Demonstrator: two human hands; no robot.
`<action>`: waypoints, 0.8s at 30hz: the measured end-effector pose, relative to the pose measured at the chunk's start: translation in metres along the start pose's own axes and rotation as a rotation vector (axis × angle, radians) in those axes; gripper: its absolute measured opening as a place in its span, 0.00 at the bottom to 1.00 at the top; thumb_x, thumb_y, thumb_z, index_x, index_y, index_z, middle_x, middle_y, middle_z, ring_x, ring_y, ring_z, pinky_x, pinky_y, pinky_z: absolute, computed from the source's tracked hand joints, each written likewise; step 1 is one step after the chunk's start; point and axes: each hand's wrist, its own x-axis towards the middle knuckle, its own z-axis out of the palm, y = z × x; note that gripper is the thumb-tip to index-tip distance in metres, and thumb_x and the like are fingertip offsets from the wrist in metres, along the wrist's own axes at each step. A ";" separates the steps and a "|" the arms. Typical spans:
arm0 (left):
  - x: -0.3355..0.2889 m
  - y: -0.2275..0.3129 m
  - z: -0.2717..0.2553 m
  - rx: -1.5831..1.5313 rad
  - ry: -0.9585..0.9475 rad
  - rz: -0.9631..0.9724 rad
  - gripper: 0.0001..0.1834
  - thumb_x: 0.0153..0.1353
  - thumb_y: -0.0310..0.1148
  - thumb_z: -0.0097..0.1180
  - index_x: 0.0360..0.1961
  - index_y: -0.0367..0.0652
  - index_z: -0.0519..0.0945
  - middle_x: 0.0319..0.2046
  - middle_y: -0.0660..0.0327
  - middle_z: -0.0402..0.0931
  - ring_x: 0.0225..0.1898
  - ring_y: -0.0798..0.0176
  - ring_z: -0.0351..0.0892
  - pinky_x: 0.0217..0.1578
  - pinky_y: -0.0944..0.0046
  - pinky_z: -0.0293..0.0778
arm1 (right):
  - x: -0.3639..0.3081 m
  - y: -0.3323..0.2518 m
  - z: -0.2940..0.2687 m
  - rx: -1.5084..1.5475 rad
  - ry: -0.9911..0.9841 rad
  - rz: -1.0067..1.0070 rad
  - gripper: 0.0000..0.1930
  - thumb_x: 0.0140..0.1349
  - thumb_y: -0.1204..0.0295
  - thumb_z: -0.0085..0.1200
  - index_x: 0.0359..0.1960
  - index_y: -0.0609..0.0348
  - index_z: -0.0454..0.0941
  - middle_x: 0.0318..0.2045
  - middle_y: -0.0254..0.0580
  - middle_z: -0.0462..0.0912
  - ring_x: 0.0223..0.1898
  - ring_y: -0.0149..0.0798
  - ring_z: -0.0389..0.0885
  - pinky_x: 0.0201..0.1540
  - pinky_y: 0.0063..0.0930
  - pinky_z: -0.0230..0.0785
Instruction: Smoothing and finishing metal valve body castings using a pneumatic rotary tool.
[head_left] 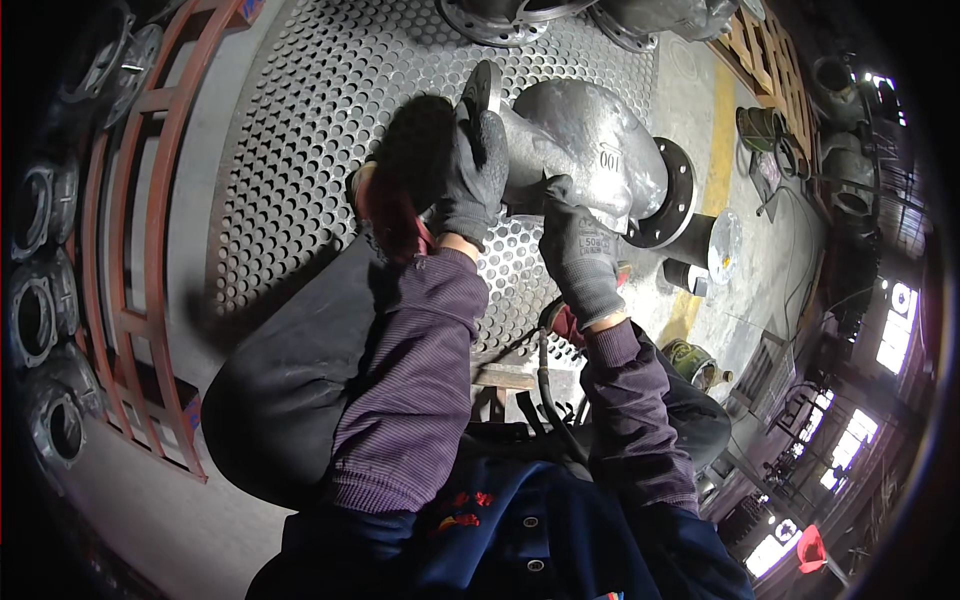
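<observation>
Grey cast valve body (585, 150) with dark round flanges, gripped by gloved hands (525, 215)

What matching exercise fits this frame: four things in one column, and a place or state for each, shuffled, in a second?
Things:
1. left hand
2. right hand
3. grey valve body
4. red-orange metal frame

Places or states:
A. lies on the perforated metal plate, flanges at both ends
B. stands along the plate's left edge
C. gloved, on the valve's near-side flange
D. gloved, pressed against the valve's underside, with a hose running below the wrist

Pairs: 1-C, 2-D, 3-A, 4-B
</observation>
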 end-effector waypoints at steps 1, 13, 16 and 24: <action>0.000 0.004 -0.001 -0.005 -0.006 -0.004 0.28 0.69 0.45 0.43 0.59 0.31 0.67 0.54 0.42 0.71 0.57 0.48 0.71 0.56 0.59 0.66 | -0.001 0.003 0.002 0.001 0.018 -0.010 0.27 0.55 0.73 0.48 0.59 0.64 0.63 0.26 0.52 0.80 0.28 0.49 0.83 0.27 0.39 0.75; -0.001 0.004 0.000 -0.147 -0.055 -0.095 0.29 0.69 0.47 0.43 0.60 0.32 0.66 0.55 0.42 0.70 0.58 0.48 0.70 0.57 0.60 0.65 | -0.008 0.000 -0.019 1.070 -0.191 0.356 0.14 0.68 0.63 0.45 0.45 0.62 0.71 0.27 0.40 0.81 0.17 0.31 0.76 0.15 0.21 0.64; 0.000 0.012 -0.002 -0.094 -0.049 -0.054 0.29 0.69 0.47 0.43 0.59 0.31 0.67 0.53 0.41 0.71 0.56 0.46 0.71 0.55 0.59 0.66 | 0.001 0.011 -0.011 0.926 -0.267 0.336 0.15 0.68 0.61 0.45 0.41 0.61 0.73 0.26 0.40 0.82 0.16 0.30 0.77 0.12 0.21 0.62; 0.002 0.004 -0.008 0.001 0.028 0.074 0.27 0.69 0.46 0.43 0.55 0.29 0.70 0.50 0.39 0.73 0.53 0.42 0.73 0.54 0.56 0.68 | -0.005 0.005 -0.007 1.079 -0.256 0.471 0.15 0.70 0.60 0.41 0.40 0.59 0.71 0.25 0.42 0.83 0.16 0.31 0.77 0.12 0.21 0.62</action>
